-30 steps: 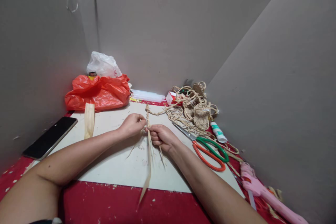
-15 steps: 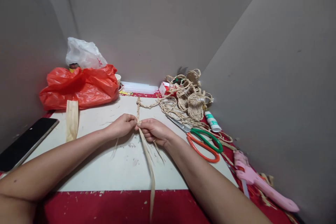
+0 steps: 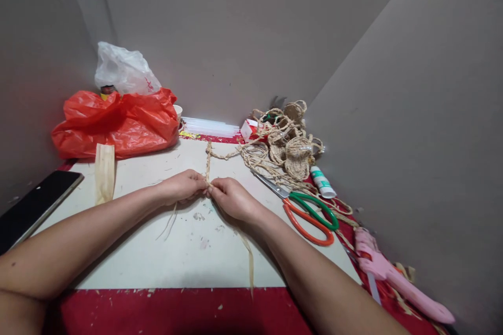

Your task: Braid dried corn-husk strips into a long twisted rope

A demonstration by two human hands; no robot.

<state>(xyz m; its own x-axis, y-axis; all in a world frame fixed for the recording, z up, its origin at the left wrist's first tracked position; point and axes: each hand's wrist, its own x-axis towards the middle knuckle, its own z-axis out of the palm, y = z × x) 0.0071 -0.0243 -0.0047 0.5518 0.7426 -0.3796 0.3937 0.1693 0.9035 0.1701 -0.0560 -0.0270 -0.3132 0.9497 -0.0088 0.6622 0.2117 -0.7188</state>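
A tan braided cord (image 3: 208, 162) of dry plant fibre runs down the white board (image 3: 165, 261) to my two hands, which meet at its lower end. My left hand (image 3: 187, 186) pinches the braid from the left, with thin loose strands hanging beneath it. From the right, my right hand (image 3: 231, 196) grips the same end, thumb and finger pressed together. A loose flat fibre strip (image 3: 250, 264) trails from under the right hand toward the front edge. The braid's far end joins a cord leading to a pile of braided rope (image 3: 271, 159).
Scissors (image 3: 298, 209) with green and orange handles lie right of my hands. Beyond are a white-green roll (image 3: 323, 182) and a pink glue gun (image 3: 401, 277). At left are a phone (image 3: 37, 207), a fibre strip (image 3: 104, 172) and a red plastic bag (image 3: 118, 125). Grey walls enclose the back and right.
The long strip that hung down between my hands has swung right and now trails from beneath my right hand. My right hand has turned more palm-down. The view has shifted slightly.
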